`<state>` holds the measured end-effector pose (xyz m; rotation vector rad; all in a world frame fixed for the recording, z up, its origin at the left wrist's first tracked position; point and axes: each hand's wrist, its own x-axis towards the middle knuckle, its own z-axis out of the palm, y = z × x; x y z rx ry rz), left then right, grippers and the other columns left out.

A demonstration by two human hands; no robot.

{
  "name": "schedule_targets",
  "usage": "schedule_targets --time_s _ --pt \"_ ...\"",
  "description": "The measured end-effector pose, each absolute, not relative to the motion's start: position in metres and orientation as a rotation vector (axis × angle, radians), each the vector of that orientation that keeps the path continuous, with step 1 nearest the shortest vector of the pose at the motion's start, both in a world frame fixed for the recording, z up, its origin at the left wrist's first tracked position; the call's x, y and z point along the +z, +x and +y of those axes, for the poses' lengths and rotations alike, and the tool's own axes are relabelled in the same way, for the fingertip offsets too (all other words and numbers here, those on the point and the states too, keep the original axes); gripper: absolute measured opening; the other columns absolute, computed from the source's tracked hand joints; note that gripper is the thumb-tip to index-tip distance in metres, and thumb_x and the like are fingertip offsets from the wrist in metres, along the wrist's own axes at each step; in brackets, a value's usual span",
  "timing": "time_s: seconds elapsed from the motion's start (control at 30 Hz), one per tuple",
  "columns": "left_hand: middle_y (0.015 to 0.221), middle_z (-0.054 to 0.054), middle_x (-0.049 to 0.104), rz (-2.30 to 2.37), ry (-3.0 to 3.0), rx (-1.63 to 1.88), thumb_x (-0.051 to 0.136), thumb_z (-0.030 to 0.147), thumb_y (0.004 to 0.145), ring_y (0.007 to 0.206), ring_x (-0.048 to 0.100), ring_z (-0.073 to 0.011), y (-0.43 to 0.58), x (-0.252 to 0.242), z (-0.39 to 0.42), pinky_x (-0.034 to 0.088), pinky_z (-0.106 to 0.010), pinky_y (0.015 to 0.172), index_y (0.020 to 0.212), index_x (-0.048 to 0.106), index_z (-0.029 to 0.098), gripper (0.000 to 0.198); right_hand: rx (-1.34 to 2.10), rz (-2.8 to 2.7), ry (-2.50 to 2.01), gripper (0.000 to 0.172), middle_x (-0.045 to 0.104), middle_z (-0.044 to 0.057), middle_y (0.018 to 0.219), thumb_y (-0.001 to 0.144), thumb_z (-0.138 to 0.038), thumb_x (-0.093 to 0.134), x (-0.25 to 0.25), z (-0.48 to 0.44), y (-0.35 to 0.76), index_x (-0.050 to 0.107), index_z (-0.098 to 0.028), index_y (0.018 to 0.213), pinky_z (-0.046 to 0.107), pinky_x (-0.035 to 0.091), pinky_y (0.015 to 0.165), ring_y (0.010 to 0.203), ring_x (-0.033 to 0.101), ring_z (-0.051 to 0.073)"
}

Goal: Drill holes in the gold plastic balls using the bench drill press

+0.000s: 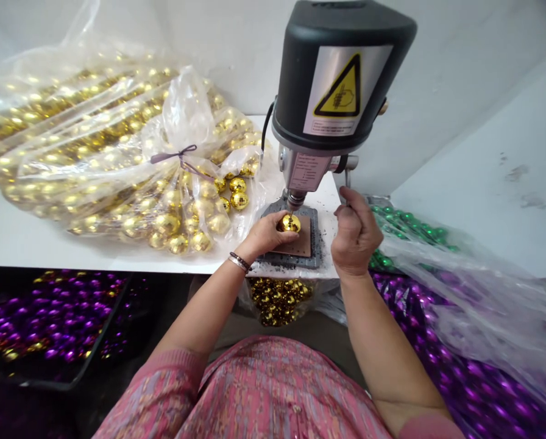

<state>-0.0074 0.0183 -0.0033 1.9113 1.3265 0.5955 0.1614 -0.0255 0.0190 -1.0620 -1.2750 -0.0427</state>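
Note:
My left hand (269,234) grips a shiny gold ball (292,223) between thumb and fingers, over a brown board (300,242) on the grey base of a drill press (341,91). The tip of the machine's chuck (296,200) comes down right at the top of the ball. To the right of the machine, my right hand (356,235) is closed around the lower end of the metal lever (347,177); its fingers are curled and the palm side is partly hidden.
Big clear bags (103,152) of gold balls fill the left of the white table (8,235). A bag of gold pieces (280,302) hangs below the front edge. Purple balls lie in a black crate (78,378) lower left; green (410,222) and purple balls (474,378) are bagged on the right.

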Motion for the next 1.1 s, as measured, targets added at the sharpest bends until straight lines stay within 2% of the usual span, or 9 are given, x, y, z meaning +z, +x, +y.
schedule_targets --time_s 0.13,0.23,0.3,0.4,0.57,0.7,0.77,0.97,1.1 --pt "0.097 -0.003 0.073 1.347 1.902 0.573 0.074 0.034 0.076 0.087 0.066 -0.0206 -0.006 -0.002 0.016 0.049 -0.029 0.076 0.112 0.067 0.016 0.040 0.018 -1.287 -1.071 0.034 0.060 -0.001 0.065 0.092 -0.032 0.046 0.059 -0.034 0.161 0.075 -0.017 0.100 0.025 0.045 0.056 0.055 0.051 0.008" --pt "0.111 -0.006 0.073 1.358 1.930 0.617 0.078 0.031 0.074 0.099 0.066 -0.0230 -0.008 -0.002 0.011 0.050 -0.031 0.087 0.123 0.065 0.015 0.053 0.037 -1.336 -1.137 0.037 0.049 -0.002 0.056 0.093 -0.027 0.042 0.104 -0.038 0.162 0.076 -0.012 0.091 0.026 0.047 0.065 0.057 0.048 0.007" --pt "0.116 -0.008 0.072 1.361 1.937 0.652 0.078 0.029 0.074 0.102 0.066 -0.0233 -0.013 0.000 0.003 0.050 -0.032 0.089 0.129 0.062 0.015 0.059 0.140 -1.309 -1.112 0.036 0.051 -0.002 0.058 0.093 -0.025 0.042 0.122 -0.036 0.164 0.076 -0.012 0.088 0.024 0.041 0.060 0.057 0.046 0.006" --pt "0.116 -0.008 0.073 1.267 1.970 0.607 0.079 0.034 0.075 0.103 0.067 -0.0239 -0.027 0.008 -0.013 0.051 -0.033 0.090 0.130 0.063 0.017 0.060 0.270 -1.208 -1.040 0.034 0.049 -0.003 0.057 0.092 -0.029 0.046 0.126 -0.030 0.165 0.076 -0.015 0.083 0.022 0.034 0.055 0.054 0.043 0.005" --pt "0.119 -0.009 0.073 0.934 1.997 0.297 0.083 0.043 0.070 0.100 0.069 -0.0240 -0.059 0.022 -0.025 0.052 -0.033 0.089 0.127 0.067 0.020 0.063 0.262 -1.164 -1.014 0.034 0.047 -0.004 0.056 0.093 -0.030 0.047 0.114 -0.029 0.163 0.076 -0.016 0.083 0.022 0.033 0.054 0.053 0.043 0.004" --pt "0.118 -0.010 0.073 1.435 1.892 0.668 0.059 0.038 0.091 0.090 0.068 -0.0191 -0.075 0.021 0.010 0.052 -0.032 0.084 0.123 0.068 0.019 0.038 0.272 -1.167 -0.985 0.034 0.049 -0.004 0.057 0.094 -0.032 0.047 0.110 -0.032 0.163 0.075 -0.017 0.081 0.023 0.031 0.051 0.050 0.041 0.004" --pt "0.114 -0.012 0.073 1.797 1.771 0.784 0.048 0.029 0.095 0.083 0.068 -0.0178 -0.078 0.017 0.038 0.052 -0.032 0.081 0.125 0.066 0.018 0.037 0.265 -1.195 -0.991 0.035 0.051 -0.004 0.058 0.095 -0.033 0.046 0.110 -0.034 0.164 0.075 -0.017 0.083 0.024 0.034 0.054 0.051 0.042 0.005" --pt "0.107 -0.020 0.072 2.191 1.742 0.344 0.062 0.037 0.087 0.103 0.068 -0.0309 -0.072 0.007 0.091 0.050 -0.036 0.085 0.111 0.067 0.010 0.036 0.265 -1.252 -1.053 0.042 0.048 -0.004 0.057 0.096 -0.041 0.042 0.110 -0.038 0.165 0.076 -0.017 0.090 0.027 0.041 0.062 0.056 0.045 0.007" --pt "0.108 -0.020 0.071 2.163 1.771 0.350 0.067 0.036 0.081 0.103 0.067 -0.0323 -0.069 0.008 0.084 0.048 -0.037 0.085 0.111 0.065 0.010 0.039 0.308 -1.229 -1.067 0.041 0.045 -0.005 0.055 0.095 -0.043 0.044 0.111 -0.040 0.164 0.076 -0.018 0.090 0.027 0.042 0.062 0.053 0.042 0.007"
